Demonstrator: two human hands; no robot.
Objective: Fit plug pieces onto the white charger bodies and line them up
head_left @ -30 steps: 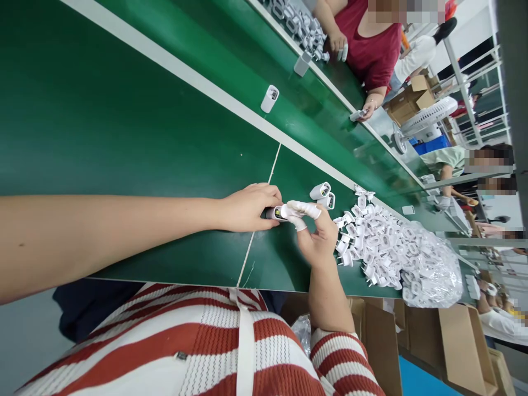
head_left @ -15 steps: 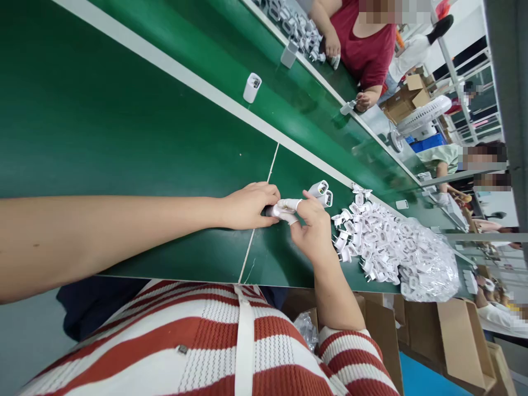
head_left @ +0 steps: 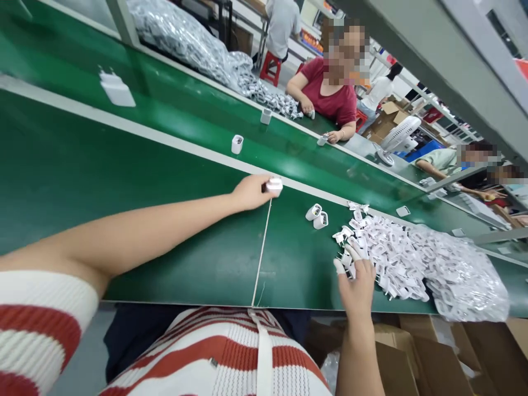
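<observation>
My left hand point(head_left: 252, 192) is stretched out over the green bench point(head_left: 124, 176), closed on a small white charger point(head_left: 274, 185) held near the white strip at the belt's edge. My right hand point(head_left: 355, 280) is near the bench's front edge, fingers spread and wearing white finger cots, touching the near edge of a heap of white plug parts point(head_left: 391, 247). It holds nothing that I can see. Two white charger bodies point(head_left: 317, 215) lie on the bench between my hands.
A green conveyor belt point(head_left: 198, 118) runs behind the strip, carrying white chargers point(head_left: 237, 143). Across it a person in a red shirt point(head_left: 330, 99) handles parts beside another heap in plastic point(head_left: 198, 44). Cardboard boxes point(head_left: 454, 352) stand below the bench at the right.
My hands have parted. My left hand carried the charger away toward the white strip; my right hand let go and moved right to the heap of plug parts. My head tilted up.
</observation>
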